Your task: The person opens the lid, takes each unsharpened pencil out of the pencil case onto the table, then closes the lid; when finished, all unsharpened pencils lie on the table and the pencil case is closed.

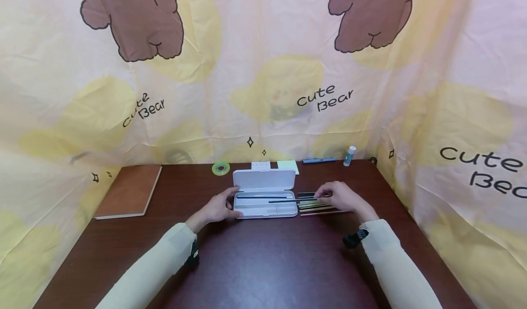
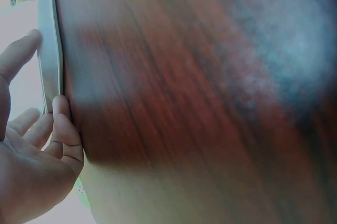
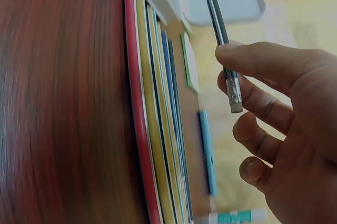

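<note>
A white pencil case (image 1: 264, 180) lies open on the table, its lid tilted back. My left hand (image 1: 217, 207) grips its left end, with the thumb at the front corner and fingers near the hinge. Between thumb and index finger, my right hand (image 1: 339, 196) pinches a dark pencil (image 3: 215, 10) near its metal ferrule and eraser. That pencil points left over the right part of the case. Inside the back compartment lies at least one pencil (image 1: 259, 197). Several pencils (image 3: 138, 66), red, yellow and dark, lie side by side right of the case, partly beneath my right hand.
Behind the case are green tape (image 1: 220, 168), a white paper piece (image 1: 260, 165) and a pale green note pad (image 1: 287, 165). A blue pen (image 1: 319, 160) and a glue stick (image 1: 349, 156) are at the back right. A brown notebook (image 1: 131, 191) lies left. Curtains surround the table.
</note>
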### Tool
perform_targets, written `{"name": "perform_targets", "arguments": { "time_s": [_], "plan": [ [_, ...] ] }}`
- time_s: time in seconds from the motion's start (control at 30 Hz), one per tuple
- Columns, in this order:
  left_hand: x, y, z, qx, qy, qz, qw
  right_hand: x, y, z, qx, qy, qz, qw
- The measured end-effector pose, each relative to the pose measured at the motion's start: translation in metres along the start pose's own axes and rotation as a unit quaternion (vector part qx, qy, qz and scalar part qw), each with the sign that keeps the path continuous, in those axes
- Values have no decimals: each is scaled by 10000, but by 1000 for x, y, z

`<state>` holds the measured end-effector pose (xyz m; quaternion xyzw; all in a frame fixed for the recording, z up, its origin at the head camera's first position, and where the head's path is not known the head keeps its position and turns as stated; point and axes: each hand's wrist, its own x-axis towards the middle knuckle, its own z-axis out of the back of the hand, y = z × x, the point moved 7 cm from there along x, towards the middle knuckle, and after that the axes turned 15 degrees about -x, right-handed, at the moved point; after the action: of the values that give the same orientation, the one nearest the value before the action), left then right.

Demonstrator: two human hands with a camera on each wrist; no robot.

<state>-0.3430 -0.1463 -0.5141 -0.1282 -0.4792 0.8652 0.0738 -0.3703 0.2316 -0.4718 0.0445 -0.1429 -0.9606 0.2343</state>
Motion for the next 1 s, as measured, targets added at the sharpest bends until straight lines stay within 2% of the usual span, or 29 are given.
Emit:
{"name": "perform_targets", "arguments": {
  "time_s": [0.57, 0.73, 1.0],
  "plan": [
    [0, 0, 0, 2, -28, -51, 10000, -39, -61, 2, 92, 193, -487, 9986],
    [0, 0, 0, 27, -21, -76, 10000, -47, -70, -2, 143, 303, -488, 9982],
    [0, -1, 1, 22, -12, -76, 10000, -54, -78, -11, 197, 589, -722, 9955]
  ]
}}
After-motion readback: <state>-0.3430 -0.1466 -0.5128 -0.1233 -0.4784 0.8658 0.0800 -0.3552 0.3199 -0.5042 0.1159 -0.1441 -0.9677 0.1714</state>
